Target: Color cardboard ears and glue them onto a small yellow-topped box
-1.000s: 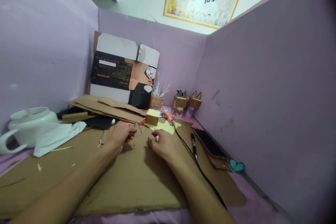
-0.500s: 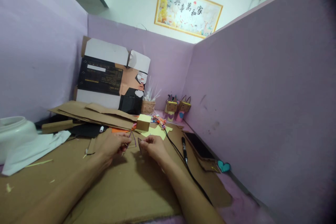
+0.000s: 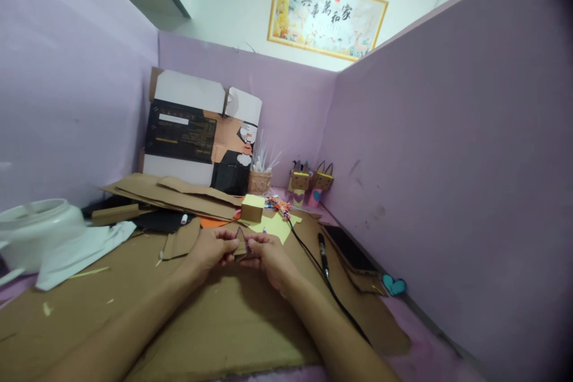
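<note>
My left hand [image 3: 215,249] pinches a small pointed cardboard piece [image 3: 240,242] with a dark purple edge, shaped like the ears on the figures at the back. Close beside it, my right hand [image 3: 271,253] is closed on a second such piece, mostly hidden by the fingers. Both pieces are held together just above the cardboard sheet [image 3: 215,322]; whether they touch I cannot tell. Just beyond the hands stands a small cardboard box [image 3: 252,209] with a pale yellow top, near yellow paper [image 3: 278,228].
On the right lie a black marker [image 3: 323,255], a black cable [image 3: 338,303], a phone [image 3: 351,249] and a blue heart [image 3: 394,285]. A white pot [image 3: 40,230] and cloth [image 3: 87,253] are at left. Behind are cardboard strips [image 3: 179,200], a basket [image 3: 260,182] and eared figures [image 3: 299,180].
My two hands have come together, bringing the pointed cardboard pieces from apart to side by side. The view has shifted slightly.
</note>
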Motion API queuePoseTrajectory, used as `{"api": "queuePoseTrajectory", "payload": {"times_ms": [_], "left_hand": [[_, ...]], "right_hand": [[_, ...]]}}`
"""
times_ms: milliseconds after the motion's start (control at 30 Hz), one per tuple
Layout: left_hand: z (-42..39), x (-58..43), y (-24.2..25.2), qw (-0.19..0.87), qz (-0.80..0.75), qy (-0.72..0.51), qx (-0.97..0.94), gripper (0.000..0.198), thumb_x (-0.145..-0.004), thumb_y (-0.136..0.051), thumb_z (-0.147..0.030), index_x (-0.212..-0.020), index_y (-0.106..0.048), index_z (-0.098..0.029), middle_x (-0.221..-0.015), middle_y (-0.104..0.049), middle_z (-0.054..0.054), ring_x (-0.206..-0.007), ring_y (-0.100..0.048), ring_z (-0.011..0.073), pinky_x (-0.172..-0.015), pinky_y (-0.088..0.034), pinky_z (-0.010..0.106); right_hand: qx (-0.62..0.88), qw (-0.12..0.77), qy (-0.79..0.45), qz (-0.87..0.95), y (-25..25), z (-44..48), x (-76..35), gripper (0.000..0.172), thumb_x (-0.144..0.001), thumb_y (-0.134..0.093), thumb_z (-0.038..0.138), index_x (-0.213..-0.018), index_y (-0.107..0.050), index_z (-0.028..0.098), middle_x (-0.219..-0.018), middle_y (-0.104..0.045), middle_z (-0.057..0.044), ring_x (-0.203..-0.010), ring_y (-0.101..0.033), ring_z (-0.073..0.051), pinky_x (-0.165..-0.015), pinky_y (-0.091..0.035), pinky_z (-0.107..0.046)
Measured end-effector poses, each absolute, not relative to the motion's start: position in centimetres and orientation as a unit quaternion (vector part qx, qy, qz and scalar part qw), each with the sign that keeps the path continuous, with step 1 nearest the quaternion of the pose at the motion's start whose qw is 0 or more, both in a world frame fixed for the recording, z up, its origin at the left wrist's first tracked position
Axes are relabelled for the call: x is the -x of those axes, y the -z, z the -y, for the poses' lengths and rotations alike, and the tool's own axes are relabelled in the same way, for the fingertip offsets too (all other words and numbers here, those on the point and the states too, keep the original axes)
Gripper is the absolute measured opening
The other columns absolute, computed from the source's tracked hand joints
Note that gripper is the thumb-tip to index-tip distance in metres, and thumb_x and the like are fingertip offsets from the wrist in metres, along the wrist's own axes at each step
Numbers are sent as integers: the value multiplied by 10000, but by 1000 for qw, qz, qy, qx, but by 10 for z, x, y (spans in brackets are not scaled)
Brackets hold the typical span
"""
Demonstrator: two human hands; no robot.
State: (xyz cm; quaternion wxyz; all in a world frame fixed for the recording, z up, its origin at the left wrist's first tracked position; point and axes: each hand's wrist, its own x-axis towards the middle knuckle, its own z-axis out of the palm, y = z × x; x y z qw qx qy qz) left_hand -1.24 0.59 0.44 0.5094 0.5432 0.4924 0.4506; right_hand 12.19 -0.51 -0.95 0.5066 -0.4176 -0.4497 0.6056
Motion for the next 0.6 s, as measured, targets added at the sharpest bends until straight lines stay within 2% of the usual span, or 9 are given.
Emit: {"api": "queuePoseTrajectory", "payload": {"times_ms": [133, 267, 367, 500, 600], "left_hand": [[-7, 8, 1, 474, -502, -464, -555, 156, -516, -636, -250, -597, -564, -137, -362, -491, -39, -330, -402, 81, -360, -287, 195], [-9, 8, 0, 410, -486, -520, -571, 157, -527, -647, -250, -610, -575, -139, -444, -530, -36, -365, -408, 75, -382, -302, 202], [-9, 12, -4, 387, -485, -564, -545, 172, -555, -641, -289, -632, -569, -153, -439, -496, -59, -369, -398, 74, -386, -299, 200], [-6, 13, -5, 447, -494, -495, -558, 175, -595, -597, -311, -532, -534, -160, -405, -468, -55, -337, -362, 63, -368, -252, 196], [-3, 9, -4, 455, -504, -458, -573, 161, -602, -597, -302, -550, -567, -152, -360, -438, -63, -322, -336, 59, -365, -216, 193]], "right_hand": [[383, 523, -610, 456, 12, 6, -120, 247, -521, -730, 226, -726, -629, 131, -622, -638, 0, -546, -600, -120, -580, -493, -257], [376, 544, -612, 434, 11, 5, -122, 227, -472, -741, 179, -653, -614, 128, -583, -619, 11, -519, -564, -100, -551, -487, -237], [360, 562, -620, 413, 8, 4, -127, 228, -466, -741, 173, -650, -616, 124, -603, -608, 17, -535, -563, -88, -579, -496, -226], [358, 570, -619, 406, 7, 3, -131, 281, -454, -758, 184, -680, -602, 125, -631, -611, 13, -543, -570, -92, -574, -506, -230], [364, 577, -607, 406, 8, 4, -130, 308, -454, -759, 172, -710, -594, 130, -660, -638, -7, -559, -585, -114, -546, -512, -244]]}}
